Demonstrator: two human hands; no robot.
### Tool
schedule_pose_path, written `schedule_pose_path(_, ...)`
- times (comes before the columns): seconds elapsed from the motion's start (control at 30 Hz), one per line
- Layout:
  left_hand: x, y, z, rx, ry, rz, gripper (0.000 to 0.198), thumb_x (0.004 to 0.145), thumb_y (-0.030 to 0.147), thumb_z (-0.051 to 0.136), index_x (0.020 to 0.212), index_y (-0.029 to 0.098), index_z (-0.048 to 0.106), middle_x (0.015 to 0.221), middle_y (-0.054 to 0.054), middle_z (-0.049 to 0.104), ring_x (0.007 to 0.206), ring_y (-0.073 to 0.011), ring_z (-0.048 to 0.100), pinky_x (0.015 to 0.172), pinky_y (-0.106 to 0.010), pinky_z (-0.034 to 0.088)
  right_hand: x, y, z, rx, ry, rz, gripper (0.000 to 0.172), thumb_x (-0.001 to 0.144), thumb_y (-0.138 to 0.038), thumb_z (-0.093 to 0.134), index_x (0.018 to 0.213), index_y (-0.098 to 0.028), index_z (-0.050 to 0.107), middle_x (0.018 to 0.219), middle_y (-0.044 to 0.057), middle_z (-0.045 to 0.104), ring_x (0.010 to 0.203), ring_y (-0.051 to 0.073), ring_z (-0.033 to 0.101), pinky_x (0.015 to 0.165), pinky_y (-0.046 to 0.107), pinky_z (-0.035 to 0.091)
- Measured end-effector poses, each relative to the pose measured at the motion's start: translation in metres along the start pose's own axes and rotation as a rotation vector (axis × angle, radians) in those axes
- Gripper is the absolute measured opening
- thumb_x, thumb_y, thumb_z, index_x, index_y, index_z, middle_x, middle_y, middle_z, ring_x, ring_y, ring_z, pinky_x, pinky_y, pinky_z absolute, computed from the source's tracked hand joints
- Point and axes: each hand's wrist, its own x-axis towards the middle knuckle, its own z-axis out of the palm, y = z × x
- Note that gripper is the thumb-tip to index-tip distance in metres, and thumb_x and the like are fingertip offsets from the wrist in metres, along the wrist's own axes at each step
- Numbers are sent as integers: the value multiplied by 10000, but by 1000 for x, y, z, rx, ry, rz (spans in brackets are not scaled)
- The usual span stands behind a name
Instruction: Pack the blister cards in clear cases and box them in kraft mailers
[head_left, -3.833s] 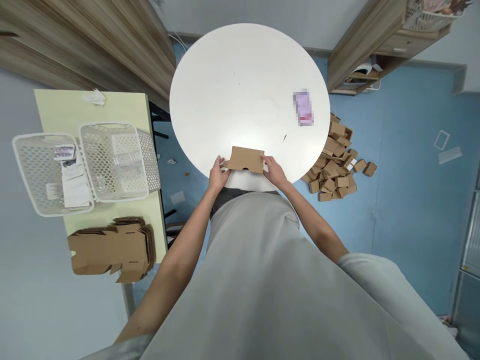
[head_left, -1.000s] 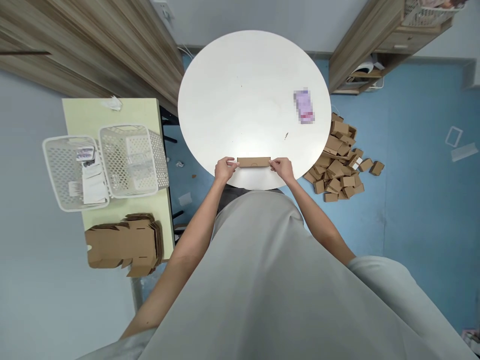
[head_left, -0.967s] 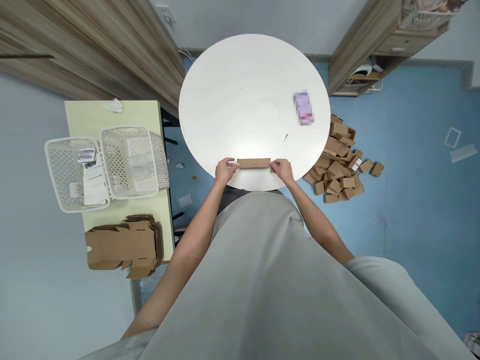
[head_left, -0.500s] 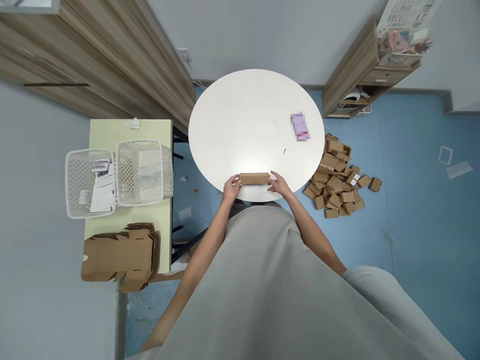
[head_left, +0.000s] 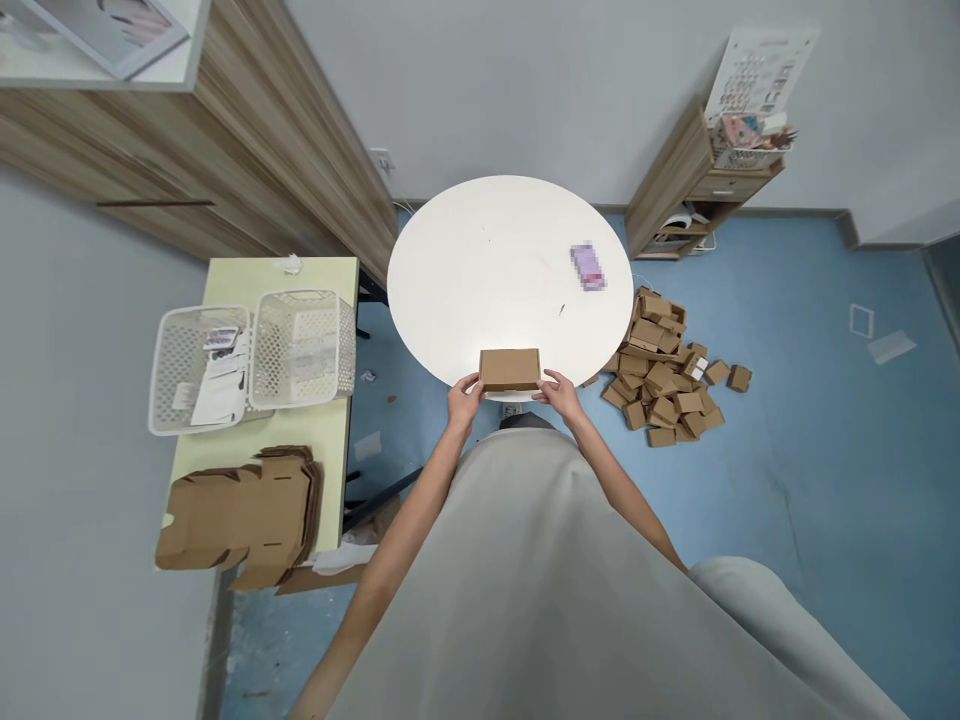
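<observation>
A closed brown cardboard box is at the near edge of the round white table, its broad face turned up to me. My left hand grips its left end, with the fingers at the corner. At the opposite end, my right hand holds the right side in the same way. The undersides of the fingers are partly hidden by the box. Farther back on the tabletop, toward the right, lies a pixelated purple item. A small dark speck is nearer to the box.
Many folded boxes are heaped on the blue floor right of the table. On the left, a pale green table carries two white baskets and a stack of flat cardboard blanks. A wooden cabinet stands at the back right.
The box has turned from showing a narrow side to showing its broad face, with both hands still at its ends. My view has shifted slightly.
</observation>
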Motion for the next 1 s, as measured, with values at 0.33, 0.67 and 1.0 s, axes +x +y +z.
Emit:
schedule_pose_path(0.33,-66,-50,32,81,-109,154,341,963,271,659,1287,203,741,1430,-156,738,1316,-280,724,1100,-426,610,-89,48,-52,25,139,-124,415,852,-424,826,1205,-217,757,1427,113,758,809,152,808,789,299,648)
schedule_pose_path(0.67,-110,-65,78,225,-243,227,386,939,279,662,1300,199,773,1041,-90,736,891,-229,703,914,-393,604,-140,78,-110,39,335,-72,581,804,-479,800,1300,-178,807,851,-20,714,690,145,715,730,303,611)
schedule_pose_path(1.0,-135,-29,189,324,-340,446,350,1014,277,616,1325,205,759,1026,-87,688,933,-250,671,930,-384,562,-129,79,-187,244,493,-37,587,801,-442,797,1320,-169,807,761,-32,688,757,173,768,759,283,599)
